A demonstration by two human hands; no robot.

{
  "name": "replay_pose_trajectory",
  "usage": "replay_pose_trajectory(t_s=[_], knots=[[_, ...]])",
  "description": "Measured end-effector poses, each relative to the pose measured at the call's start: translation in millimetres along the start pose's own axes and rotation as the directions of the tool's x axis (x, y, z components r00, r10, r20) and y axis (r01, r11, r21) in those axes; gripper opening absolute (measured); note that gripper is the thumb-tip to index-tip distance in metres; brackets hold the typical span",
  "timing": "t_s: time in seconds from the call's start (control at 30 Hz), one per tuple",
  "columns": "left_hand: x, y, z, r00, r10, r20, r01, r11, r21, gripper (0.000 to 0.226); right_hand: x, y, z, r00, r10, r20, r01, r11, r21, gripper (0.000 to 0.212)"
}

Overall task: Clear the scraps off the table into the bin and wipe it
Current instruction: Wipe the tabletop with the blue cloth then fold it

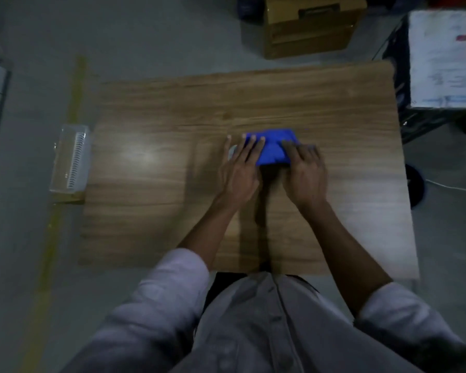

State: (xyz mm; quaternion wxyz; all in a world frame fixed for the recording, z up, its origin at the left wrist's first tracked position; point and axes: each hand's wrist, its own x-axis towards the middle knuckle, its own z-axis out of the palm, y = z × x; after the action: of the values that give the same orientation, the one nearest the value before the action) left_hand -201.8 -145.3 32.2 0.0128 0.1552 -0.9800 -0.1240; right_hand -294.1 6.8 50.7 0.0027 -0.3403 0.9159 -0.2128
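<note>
A bright blue folded cloth [273, 146] lies on the wooden-grain rectangular table [159, 184], a little right of its centre and toward the far half. Both bare hands rest on it with fingers extended flat rather than curled: the left hand [240, 170] covers the cloth's left edge, its fingers spread and pointing away from the person, and the right hand [306, 173] presses on the cloth's right near corner, fingers laid close together. Just under the left hand's outer fingers a small pale grey scrap [232, 151] shows on the tabletop; its form is too blurred to tell. Off the table's left edge, touching or just beside it, stands a clear plastic bin [70, 160] with a ribbed white piece inside. Beyond the far edge sits a brown cardboard box [307, 28] on the grey floor.
</note>
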Motion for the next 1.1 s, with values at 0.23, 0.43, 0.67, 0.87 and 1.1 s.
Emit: replay_pose_trajectory(t_s=[0.23, 0.43, 0.67, 0.87, 1.1], knots=[[-23, -21, 48, 0.947, 0.004, 0.322, -0.011, 1.000, 0.020, 0.068, 0, 16, 58, 0.794, 0.055, 0.605, -0.029, 0.998, -0.053, 0.062], [-109, 0, 53, 0.939, 0.004, 0.343, -0.030, 0.997, 0.071, 0.065, -90, -1, 45, 0.772, 0.069, 0.632, -0.096, 0.995, 0.009, 0.061], [-146, 31, 9, 0.891, 0.060, 0.450, -0.119, 0.987, 0.104, 0.056, -139, -38, -26, 0.754, 0.211, 0.622, -0.103, 0.973, -0.205, 0.044], [-165, 20, 38, 0.916, 0.021, 0.400, -0.052, 0.996, 0.067, 0.077, -144, -32, -1, 0.781, 0.092, 0.617, 0.035, 0.981, -0.191, 0.070], [-231, 24, 52, 0.870, 0.062, 0.489, -0.111, 0.991, 0.070, 0.068, -225, -46, 23, 0.755, 0.176, 0.632, -0.088, 0.982, -0.168, 0.064]])
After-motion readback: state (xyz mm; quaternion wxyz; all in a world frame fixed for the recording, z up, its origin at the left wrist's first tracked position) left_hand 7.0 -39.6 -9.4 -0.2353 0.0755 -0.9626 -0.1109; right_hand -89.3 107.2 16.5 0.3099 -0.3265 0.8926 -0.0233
